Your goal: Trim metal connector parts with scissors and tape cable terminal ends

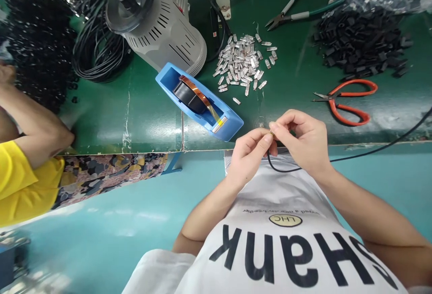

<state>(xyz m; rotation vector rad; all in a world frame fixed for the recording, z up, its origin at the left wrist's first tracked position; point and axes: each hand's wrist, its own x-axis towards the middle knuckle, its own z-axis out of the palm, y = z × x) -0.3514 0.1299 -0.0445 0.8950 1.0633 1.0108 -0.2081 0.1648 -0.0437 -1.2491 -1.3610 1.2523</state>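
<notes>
My left hand point(251, 152) and my right hand point(303, 138) meet at the near edge of the green table point(141, 114). Both pinch the end of a thin black cable point(371, 151), which loops under my fingers and runs off to the right. A tiny yellowish piece point(271, 132) shows between the fingertips; I cannot tell what it is. A pile of small silver metal shells point(241, 62) lies just beyond my hands. A blue tape dispenser point(199, 100) with amber tape stands to the left of them.
Red-handled scissors point(351, 100) lie to the right, with a heap of black plastic parts point(361, 42) and green-handled pliers point(297, 8) behind. A grey machine point(158, 19) and coiled black cables point(97, 51) stand at the back left. Another person's arm in a yellow sleeve point(23, 150) rests at the left.
</notes>
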